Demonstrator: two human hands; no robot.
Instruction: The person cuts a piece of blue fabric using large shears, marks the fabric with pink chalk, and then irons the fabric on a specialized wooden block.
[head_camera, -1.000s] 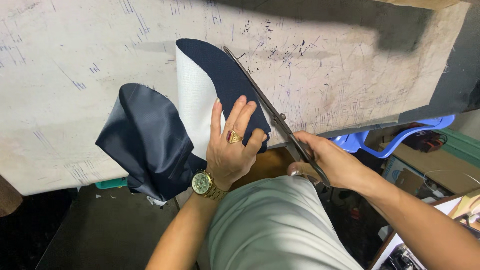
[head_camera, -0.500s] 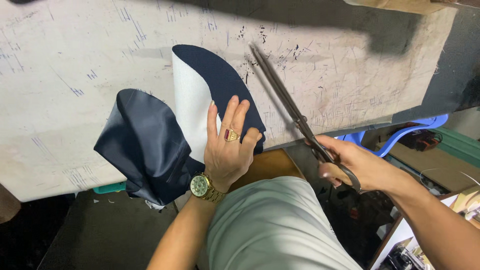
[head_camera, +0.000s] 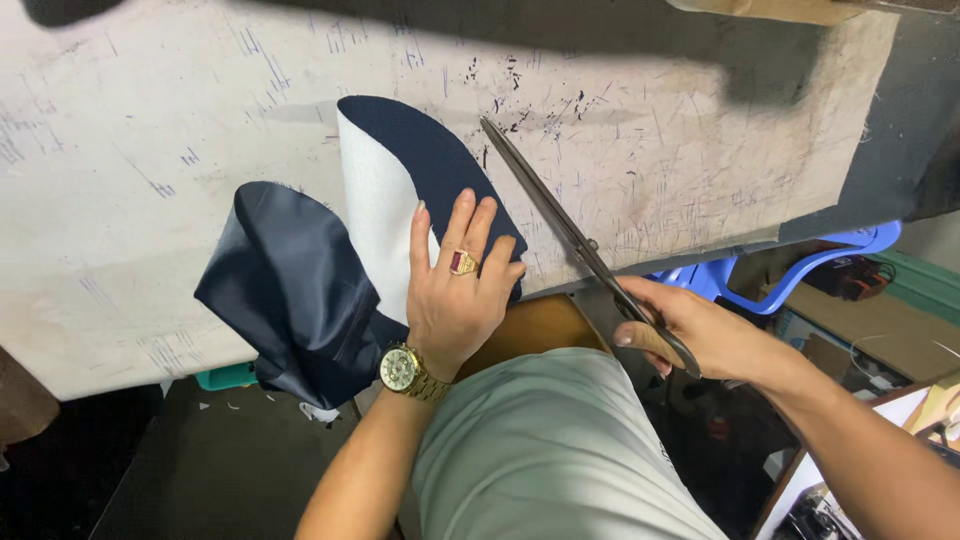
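My left hand (head_camera: 455, 290), with a ring and a gold watch, lies flat on a curved piece of dark navy fabric (head_camera: 430, 160) with a white layer (head_camera: 375, 215) beside it on the worktable. A loose fold of navy cloth (head_camera: 290, 290) hangs over the table's near edge to the left of that hand. My right hand (head_camera: 690, 335) grips the handles of long metal scissors (head_camera: 560, 225). Their blades are closed and lie on the table just right of the fabric, pointing away from me.
The worn whitish table top (head_camera: 150, 130) is marked with pen lines and cuts. A blue plastic chair (head_camera: 800, 265) stands beyond the table's right end, with boxes and clutter on the floor (head_camera: 860, 350). My light green trouser leg (head_camera: 540, 450) fills the lower middle.
The scissors have drawn away from the fabric's right edge and now lie a little to its right. My left hand has stayed pressed on the fabric.
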